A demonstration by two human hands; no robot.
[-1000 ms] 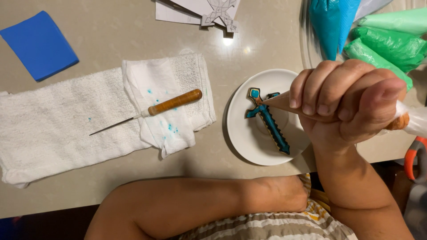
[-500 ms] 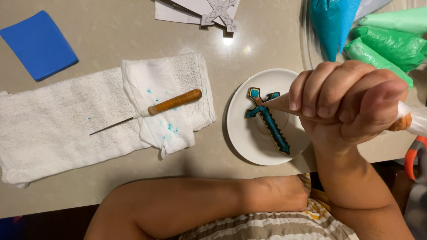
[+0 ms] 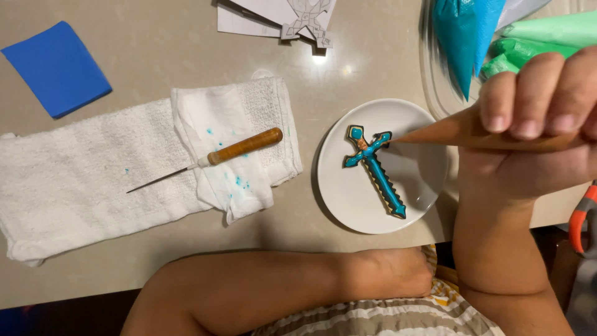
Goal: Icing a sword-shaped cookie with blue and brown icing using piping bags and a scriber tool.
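A sword-shaped cookie [image 3: 373, 168] iced in teal with dark outlines lies on a small white plate [image 3: 423, 180]. My right hand [image 3: 541, 124] is closed round a brown piping bag [image 3: 448, 134], whose pointed tip meets the right end of the cookie's crossguard. My left forearm lies along the table's near edge, and my left hand [image 3: 392, 274] rests curled just below the plate, its fingers hidden.
A wooden-handled scribe needle [image 3: 242, 147] lies on a teal-stained paper towel [image 3: 217, 118] over a white cloth [image 3: 81, 180]. A blue square [image 3: 56, 68] sits far left. Paper cut-outs [image 3: 292, 15], a blue piping bag [image 3: 463, 31], green bags [image 3: 547, 34] and orange-handled scissors [image 3: 581, 218] are nearby.
My right hand has shifted right and up, uncovering the plate's right side and showing the brown bag's tip at the crossguard. The left arm has stayed put.
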